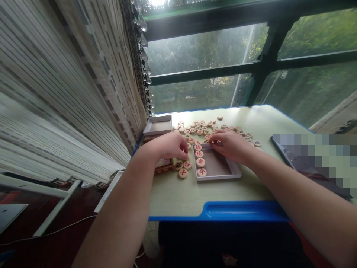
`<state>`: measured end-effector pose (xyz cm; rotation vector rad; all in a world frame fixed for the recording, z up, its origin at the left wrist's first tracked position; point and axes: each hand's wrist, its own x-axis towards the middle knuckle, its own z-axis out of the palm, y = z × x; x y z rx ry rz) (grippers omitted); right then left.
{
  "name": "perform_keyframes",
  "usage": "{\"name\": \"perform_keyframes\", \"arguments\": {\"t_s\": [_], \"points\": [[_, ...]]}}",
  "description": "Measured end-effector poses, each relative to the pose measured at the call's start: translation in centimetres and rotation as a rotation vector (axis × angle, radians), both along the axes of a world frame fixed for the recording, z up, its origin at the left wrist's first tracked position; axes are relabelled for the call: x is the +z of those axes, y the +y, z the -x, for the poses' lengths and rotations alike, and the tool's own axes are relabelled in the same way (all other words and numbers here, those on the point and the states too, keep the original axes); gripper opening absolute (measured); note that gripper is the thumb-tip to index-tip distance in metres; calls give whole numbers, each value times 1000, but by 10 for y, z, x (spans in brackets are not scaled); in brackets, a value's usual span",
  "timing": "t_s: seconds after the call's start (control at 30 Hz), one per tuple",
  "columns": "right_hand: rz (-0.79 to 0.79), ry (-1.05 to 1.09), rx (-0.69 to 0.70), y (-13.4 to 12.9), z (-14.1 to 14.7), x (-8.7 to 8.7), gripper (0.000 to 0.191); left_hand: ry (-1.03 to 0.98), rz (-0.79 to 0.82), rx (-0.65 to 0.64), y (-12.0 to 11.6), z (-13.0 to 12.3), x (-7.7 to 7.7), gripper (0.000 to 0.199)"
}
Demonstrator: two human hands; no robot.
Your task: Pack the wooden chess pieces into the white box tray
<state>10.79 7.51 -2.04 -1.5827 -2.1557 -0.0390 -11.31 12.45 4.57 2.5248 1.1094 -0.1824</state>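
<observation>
You see this from the camera on your own head, facing forward and steeply down across the table [175, 197] from just behind its blue near edge [242, 211]. Your left arm [119, 201] rises from the bottom of the view and your right arm [298, 197] enters from the lower right, with your left hand [177, 144] and right hand [230, 143] near mid-view. The wide field takes in the curtain [69, 93] at left, the window [195, 59] ahead and some floor [69, 245] at lower left.
</observation>
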Motion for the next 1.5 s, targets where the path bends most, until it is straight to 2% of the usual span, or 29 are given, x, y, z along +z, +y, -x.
{"name": "perform_keyframes", "arguments": {"t_s": [0.2,0.47,0.57,0.7,0.87,1.07,1.27,1.4,1.5], "points": [[38,19,-4,3,-1,1,17,21,-47,0,5,-1,-7,26],[54,33,-37,5,-5,-2,19,-23,-176,-10,4,-6,-10,21],[67,4,-31,5,-4,-1,20,-32,-180,-16,4,-5,-10,16],[87,-33,-7,4,-3,-1,22,-20,-151,-11,4,-4,-10,21],[87,-11,22,2,-2,1,22,-22,-190,26,2,-6,-10,20],[81,-9,6,-1,1,5,21,-105,-191,3,2,-7,-13,19],[-27,43,-51,-8,5,15,26,-187,-205,8,4,-8,-13,26],[-104,87,6,-9,6,16,24,-276,-254,7,2,-11,-14,33],[-104,140,71,-9,8,15,21,-400,-241,-26,-1,-15,-16,34]]}}
